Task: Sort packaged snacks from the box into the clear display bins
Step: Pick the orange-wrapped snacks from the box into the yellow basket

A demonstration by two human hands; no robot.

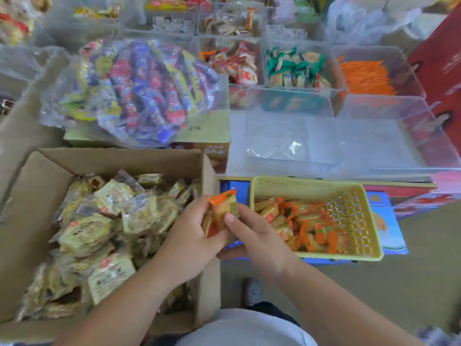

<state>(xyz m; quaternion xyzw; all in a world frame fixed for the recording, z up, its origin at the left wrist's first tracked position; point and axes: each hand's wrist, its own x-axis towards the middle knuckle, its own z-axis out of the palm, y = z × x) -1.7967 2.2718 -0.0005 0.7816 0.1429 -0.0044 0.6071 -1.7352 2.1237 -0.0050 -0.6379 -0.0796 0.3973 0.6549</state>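
Observation:
Both hands meet over the gap between the cardboard box [32, 186] and the yellow basket [311, 186]. My left hand [189, 243] grips a small stack of orange-ended snack packets [223, 209] from the left. My right hand [254, 238] pinches the same packets, thumb on the front. The box at lower left is full of pale yellow wrapped snacks [99, 236]. The basket holds more orange-ended packets [306, 228]. An empty clear display bin [349, 106] stands beyond the basket.
Clear bins further back hold red-white packets [239, 66], green packets [294, 68] and orange sticks [364, 76]. A big clear bag of blue and red snacks [139, 91] lies on a carton behind the box. A red carton [441, 51] stands at right. Bare floor lies at lower right.

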